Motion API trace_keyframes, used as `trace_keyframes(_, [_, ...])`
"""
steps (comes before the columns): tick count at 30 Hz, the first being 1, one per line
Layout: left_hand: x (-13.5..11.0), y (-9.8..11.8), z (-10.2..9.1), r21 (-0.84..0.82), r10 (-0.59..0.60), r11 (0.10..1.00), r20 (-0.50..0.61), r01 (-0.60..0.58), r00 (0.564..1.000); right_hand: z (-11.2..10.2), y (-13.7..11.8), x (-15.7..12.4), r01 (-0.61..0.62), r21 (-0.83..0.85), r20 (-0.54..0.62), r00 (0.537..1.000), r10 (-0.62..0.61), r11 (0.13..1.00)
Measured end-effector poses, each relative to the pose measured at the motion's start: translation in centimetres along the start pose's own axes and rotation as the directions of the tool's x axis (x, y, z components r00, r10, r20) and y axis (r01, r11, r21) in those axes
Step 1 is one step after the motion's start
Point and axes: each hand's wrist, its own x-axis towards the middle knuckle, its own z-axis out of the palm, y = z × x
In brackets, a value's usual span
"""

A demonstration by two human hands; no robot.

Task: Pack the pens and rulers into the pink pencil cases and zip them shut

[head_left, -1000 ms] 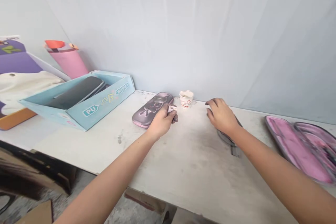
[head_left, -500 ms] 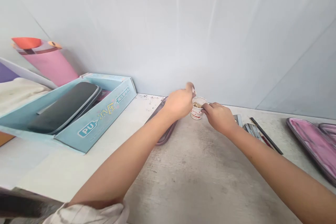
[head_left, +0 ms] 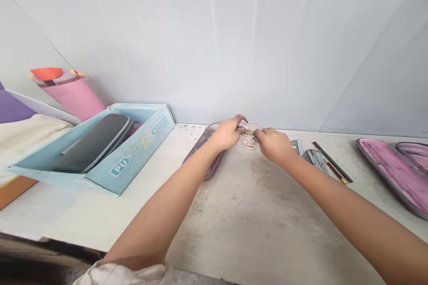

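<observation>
A small white paper cup (head_left: pixel 249 141) with red marks stands near the wall on the white table (head_left: pixel 254 222). My left hand (head_left: pixel 227 134) is closed on a small white and pink object (head_left: pixel 242 124), held at the cup's rim. My right hand (head_left: pixel 273 145) is closed in a pinch against the cup's right side; what it pinches is hidden. A closed purple pencil case (head_left: pixel 205 160) lies under my left wrist.
A light blue cardboard box (head_left: pixel 133 156) holding dark flat cases sits at the left, with a pink roll (head_left: pixel 68 91) behind it. Pencils and a ruler (head_left: pixel 323 162) lie right of the cup. An open pink case (head_left: pixel 394 173) lies at the far right.
Both hands have moved from the tabletop to the paper cup. My left hand carried the small object there and now holds it at the rim. The camera has shifted.
</observation>
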Motion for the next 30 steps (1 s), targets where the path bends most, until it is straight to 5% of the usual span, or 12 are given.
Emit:
trace_keyframes(5, [-1.7,0.5,-0.3,-0.272,-0.022,0.962,0.024,0.027,0.999,-0.6,1.6,0.2,-0.113,0.216,0.022,0.994,0.111,0.970])
trace_keyframes(12, [-1.0,4.7,2.5,-0.498,-0.039,0.864,0.084,0.076,0.996,-3.4,4.0,-2.4,0.037,0.663,-0.111,0.993,0.050,0.748])
trace_keyframes(18, [3.3,10.8,8.6,-0.484,0.098,0.875,0.167,-0.005,0.981,-5.1,11.3,-6.8,-0.039,0.646,-0.130,0.978,0.161,0.762])
trace_keyframes(24, [9.0,19.2,16.2,-0.242,0.225,0.952,0.139,-0.187,0.965,-6.9,22.3,-12.7,-0.156,0.449,-0.180,0.949,0.260,0.880])
trace_keyframes(30, [13.9,26.6,24.4,0.016,0.346,0.937,0.087,-0.348,0.934,-7.9,32.2,-18.0,-0.279,0.161,-0.177,0.936,0.305,0.947])
